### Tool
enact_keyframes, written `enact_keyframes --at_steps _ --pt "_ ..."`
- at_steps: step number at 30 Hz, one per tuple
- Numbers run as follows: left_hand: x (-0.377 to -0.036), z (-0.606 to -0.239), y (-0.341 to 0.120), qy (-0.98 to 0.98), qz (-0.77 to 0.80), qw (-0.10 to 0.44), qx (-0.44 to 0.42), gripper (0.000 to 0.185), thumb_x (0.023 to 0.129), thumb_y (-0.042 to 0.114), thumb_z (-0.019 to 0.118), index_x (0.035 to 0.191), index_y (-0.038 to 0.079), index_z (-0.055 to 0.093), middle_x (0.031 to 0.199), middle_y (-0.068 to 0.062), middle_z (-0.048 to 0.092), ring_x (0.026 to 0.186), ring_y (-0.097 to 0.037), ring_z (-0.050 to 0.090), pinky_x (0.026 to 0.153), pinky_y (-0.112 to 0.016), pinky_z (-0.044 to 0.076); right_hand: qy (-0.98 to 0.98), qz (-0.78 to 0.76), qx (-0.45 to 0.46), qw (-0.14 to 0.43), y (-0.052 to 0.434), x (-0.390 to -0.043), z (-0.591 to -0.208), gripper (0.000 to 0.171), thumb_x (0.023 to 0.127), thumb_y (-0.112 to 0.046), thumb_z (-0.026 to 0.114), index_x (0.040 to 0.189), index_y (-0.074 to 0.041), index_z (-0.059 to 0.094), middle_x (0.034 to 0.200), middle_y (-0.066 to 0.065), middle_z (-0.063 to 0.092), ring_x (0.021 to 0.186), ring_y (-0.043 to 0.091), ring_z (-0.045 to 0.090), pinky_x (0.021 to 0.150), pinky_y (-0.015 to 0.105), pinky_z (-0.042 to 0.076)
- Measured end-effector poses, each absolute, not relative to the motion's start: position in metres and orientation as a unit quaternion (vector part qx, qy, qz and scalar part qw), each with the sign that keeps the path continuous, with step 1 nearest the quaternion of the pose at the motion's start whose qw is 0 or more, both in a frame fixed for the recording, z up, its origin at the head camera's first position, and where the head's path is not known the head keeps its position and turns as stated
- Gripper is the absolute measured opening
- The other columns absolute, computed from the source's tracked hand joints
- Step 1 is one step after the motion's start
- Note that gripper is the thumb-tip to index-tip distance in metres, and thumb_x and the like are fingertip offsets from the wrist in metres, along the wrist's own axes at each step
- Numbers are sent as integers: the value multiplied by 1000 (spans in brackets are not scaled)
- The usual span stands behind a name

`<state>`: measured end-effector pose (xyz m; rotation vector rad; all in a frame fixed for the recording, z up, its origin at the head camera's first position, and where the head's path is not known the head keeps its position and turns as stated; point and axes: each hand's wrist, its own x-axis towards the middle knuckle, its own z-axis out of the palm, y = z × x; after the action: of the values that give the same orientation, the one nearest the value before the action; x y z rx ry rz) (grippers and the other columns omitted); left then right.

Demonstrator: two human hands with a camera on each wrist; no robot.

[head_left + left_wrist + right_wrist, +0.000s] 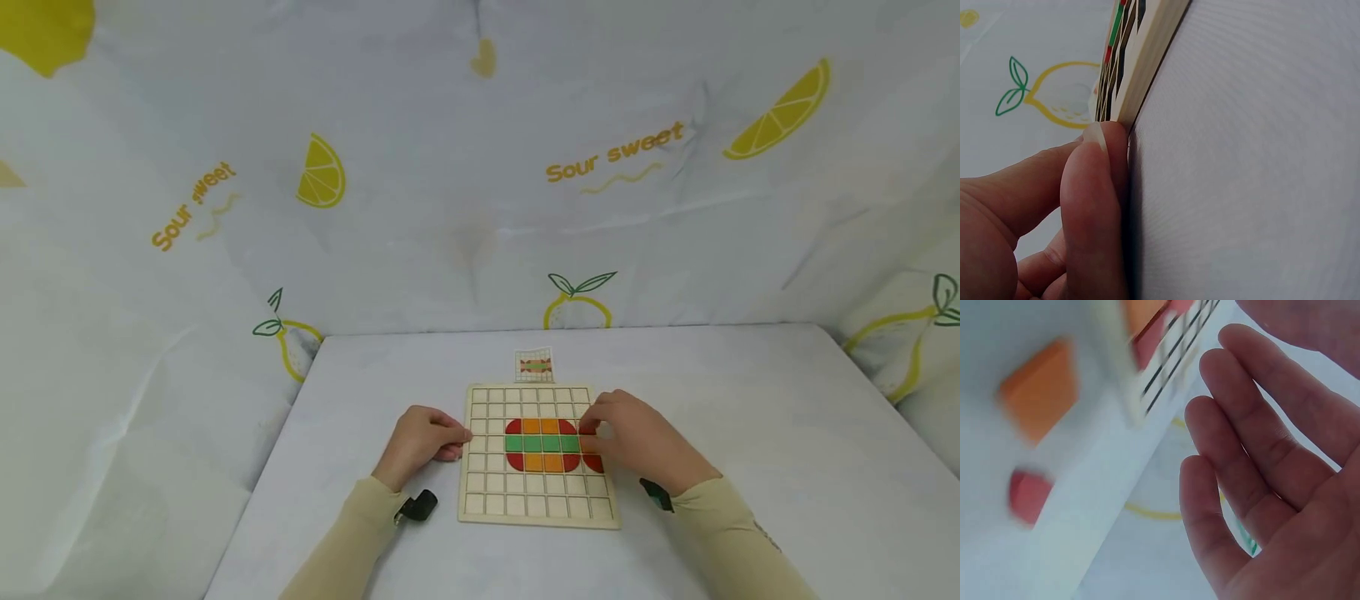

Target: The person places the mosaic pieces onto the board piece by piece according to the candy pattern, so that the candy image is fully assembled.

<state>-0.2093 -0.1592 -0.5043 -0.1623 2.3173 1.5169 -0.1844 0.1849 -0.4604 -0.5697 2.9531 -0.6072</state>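
A wooden grid board (536, 500) lies on the white table. Red, orange and green tiles (542, 444) form a block in its middle. My left hand (453, 442) rests beside the board, its fingertips pressed against the left edge. In the left wrist view the fingertips (1107, 144) touch the board's side (1147, 56). My right hand (592, 429) lies over the right end of the tile block and hides the tiles under it. The right wrist view shows its fingers (1222, 394) straight and empty, beside blurred orange (1041, 387) and red (1029, 494) tiles.
A small pattern card (534, 365) lies just behind the board. A lemon-print cloth (480, 167) walls the table at the back and sides. Bare white table (750, 400) stretches to the left and right of the board.
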Motion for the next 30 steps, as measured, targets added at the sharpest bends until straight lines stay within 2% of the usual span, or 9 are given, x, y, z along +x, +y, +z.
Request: enact_keyframes --at_steps 7,13,26,30 --pt "-209 -502 -159 821 536 184 -65 15 83 23 81 88 10 77 81 -4 78 63 -11 71 65 -27 62 971 -176 -156 34 236 -183 -465 19 83 -17 81 101 -16 76 94 -6 66 90 17 57 78 36 55" --pt "-209 -503 -158 821 536 184 -64 13 83 22 80 88 10 77 82 -4 78 62 -10 70 65 -27 62 971 -181 -153 22 265 -181 -469 22 81 -14 80 102 -15 76 97 -6 67 96 21 60 84 42 55" --pt "-209 -502 -158 820 538 183 -68 16 83 24 82 89 10 76 81 -5 77 63 -11 70 63 -26 61 965 -217 -134 62 273 -191 -479 28 80 -22 85 106 -18 76 99 -6 67 95 18 59 85 42 55" --pt "-208 -502 -158 821 536 185 -68 14 83 23 81 88 11 77 82 -4 78 63 -11 70 63 -26 61 964 -220 -132 71 275 -197 -483 28 80 -22 85 107 -23 77 98 -10 66 95 15 58 85 38 55"
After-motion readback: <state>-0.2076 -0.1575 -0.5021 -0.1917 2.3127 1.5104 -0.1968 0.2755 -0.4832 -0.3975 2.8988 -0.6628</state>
